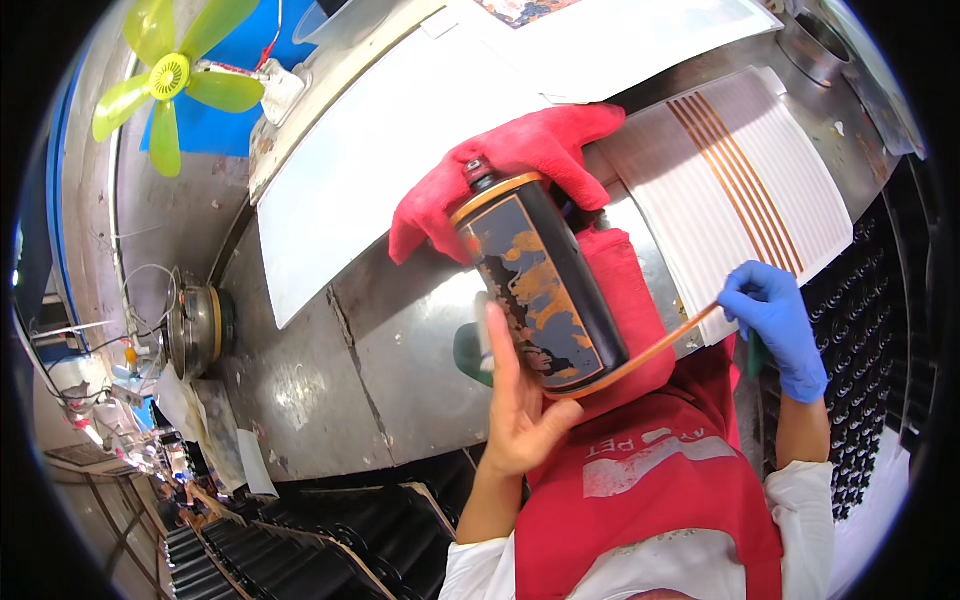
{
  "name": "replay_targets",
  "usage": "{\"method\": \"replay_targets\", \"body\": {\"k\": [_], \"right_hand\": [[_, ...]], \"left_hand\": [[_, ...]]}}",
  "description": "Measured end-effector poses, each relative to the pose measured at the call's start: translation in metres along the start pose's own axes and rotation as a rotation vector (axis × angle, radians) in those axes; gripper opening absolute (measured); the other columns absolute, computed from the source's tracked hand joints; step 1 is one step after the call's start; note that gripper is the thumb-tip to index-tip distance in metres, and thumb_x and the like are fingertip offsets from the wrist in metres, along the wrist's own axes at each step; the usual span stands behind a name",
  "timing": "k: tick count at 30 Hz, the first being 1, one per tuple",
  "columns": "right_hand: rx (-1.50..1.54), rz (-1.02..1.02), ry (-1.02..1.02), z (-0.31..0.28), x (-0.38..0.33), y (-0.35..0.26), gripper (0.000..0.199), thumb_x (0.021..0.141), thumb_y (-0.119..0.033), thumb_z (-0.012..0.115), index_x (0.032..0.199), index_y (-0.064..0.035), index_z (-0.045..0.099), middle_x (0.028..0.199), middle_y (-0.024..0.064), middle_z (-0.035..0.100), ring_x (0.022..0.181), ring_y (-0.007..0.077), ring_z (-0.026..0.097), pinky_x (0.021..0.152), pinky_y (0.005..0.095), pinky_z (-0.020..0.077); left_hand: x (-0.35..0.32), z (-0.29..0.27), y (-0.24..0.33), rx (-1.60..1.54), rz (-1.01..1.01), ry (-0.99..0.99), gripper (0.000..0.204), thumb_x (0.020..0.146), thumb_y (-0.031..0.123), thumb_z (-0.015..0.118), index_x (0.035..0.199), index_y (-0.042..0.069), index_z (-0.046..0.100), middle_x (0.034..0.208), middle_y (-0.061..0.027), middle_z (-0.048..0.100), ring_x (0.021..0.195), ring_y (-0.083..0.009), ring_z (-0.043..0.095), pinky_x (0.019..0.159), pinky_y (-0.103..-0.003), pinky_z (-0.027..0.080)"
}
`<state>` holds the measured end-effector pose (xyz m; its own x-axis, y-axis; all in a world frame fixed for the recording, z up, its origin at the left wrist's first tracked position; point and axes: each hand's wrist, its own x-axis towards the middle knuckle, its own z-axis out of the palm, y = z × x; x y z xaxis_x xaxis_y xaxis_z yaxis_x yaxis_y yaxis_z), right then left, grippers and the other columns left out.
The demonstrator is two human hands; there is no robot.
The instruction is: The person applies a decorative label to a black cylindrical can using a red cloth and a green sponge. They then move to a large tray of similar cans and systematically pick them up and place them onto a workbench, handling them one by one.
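My left hand [520, 400], bare, grips the base of a black bottle [540, 290] decorated with orange and gold patches. The bottle lies tilted, its capped neck pointing away onto a red cloth [510, 165]. A small pale tool [485, 335] sticks up beside my left fingers. My right hand [775, 320], in a blue glove, pinches one end of a thin orange strip [665, 345]. The strip runs from my right fingers down around the bottle's base. Just above my right hand lies a white ribbed sheet [740, 190] with several orange stripes.
The work goes on over a steel table [400, 350] with large white sheets [380, 150] on it. Racks of black bottles stand at the right [870, 300] and below [330, 530]. A yellow-green fan [170, 75], a round metal device [195, 325] and a metal cup [815, 40] sit around the edges.
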<state>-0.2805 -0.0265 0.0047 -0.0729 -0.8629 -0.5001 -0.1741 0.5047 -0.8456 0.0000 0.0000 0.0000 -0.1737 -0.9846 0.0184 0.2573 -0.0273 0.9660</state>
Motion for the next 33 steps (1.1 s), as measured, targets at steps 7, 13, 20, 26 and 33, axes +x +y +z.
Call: {"method": "replay_targets", "body": {"k": [7, 13, 20, 26, 33], "right_hand": [[-0.096, -0.09, -0.016, 0.018, 0.015, 0.026, 0.014, 0.08, -0.015, 0.07, 0.08, -0.0014, 0.064, 0.066, -0.0033, 0.056, 0.058, 0.0023, 0.048, 0.054, 0.0183, 0.0404], [-0.057, -0.09, -0.134, 0.038, 0.005, 0.013, 0.014, 0.08, -0.015, 0.071, 0.083, -0.0019, 0.066, 0.066, -0.0028, 0.057, 0.057, 0.0026, 0.047, 0.053, 0.0196, 0.0422], [0.04, -0.184, -0.259, 0.059, -0.015, -0.015, 0.011, 0.08, -0.012, 0.071, 0.082, -0.0026, 0.065, 0.066, -0.0016, 0.057, 0.057, 0.0025, 0.048, 0.053, 0.0189, 0.0408], [0.129, -0.112, -0.328, 0.046, -0.037, -0.027, 0.008, 0.079, -0.007, 0.071, 0.08, -0.0012, 0.065, 0.068, -0.0042, 0.057, 0.057, 0.0006, 0.046, 0.052, 0.0168, 0.0377], [0.149, -0.006, -0.297, 0.047, -0.028, -0.028, 0.009, 0.08, -0.007, 0.071, 0.081, -0.0001, 0.065, 0.071, -0.0015, 0.06, 0.062, 0.0029, 0.054, 0.056, 0.0178, 0.0447]], "left_hand": [[0.011, 0.044, 0.021, 1.567, 0.383, -0.088, 0.086, 0.061, 0.03, 0.085, 0.134, 0.004, 0.048, 0.145, -0.0377, 0.015, 0.135, -0.0534, 0.014, 0.107, -0.055, 0.02], [-0.004, -0.004, -0.013, 1.191, 0.464, 0.025, 0.099, 0.069, 0.035, 0.08, 0.139, -0.011, 0.027, 0.136, -0.0336, 0.039, 0.12, -0.0446, 0.048, 0.098, -0.04, 0.041], [-0.018, -0.023, -0.02, 0.999, 0.301, 0.07, 0.113, 0.07, 0.05, 0.077, 0.141, -0.014, 0.017, 0.142, -0.0309, 0.031, 0.13, -0.0346, 0.038, 0.104, -0.036, 0.033], [0.01, 0.005, 0.003, 1.121, 0.403, -0.069, 0.109, 0.06, 0.021, 0.088, 0.143, -0.005, 0.023, 0.147, -0.0315, 0.019, 0.137, -0.0399, 0.024, 0.11, -0.041, 0.024], [0.007, -0.003, -0.009, 0.987, 0.343, -0.072, 0.107, 0.061, 0.008, 0.087, 0.144, -0.004, 0.02, 0.124, -0.0214, 0.053, 0.11, -0.0306, 0.056, 0.095, -0.037, 0.043]]}}
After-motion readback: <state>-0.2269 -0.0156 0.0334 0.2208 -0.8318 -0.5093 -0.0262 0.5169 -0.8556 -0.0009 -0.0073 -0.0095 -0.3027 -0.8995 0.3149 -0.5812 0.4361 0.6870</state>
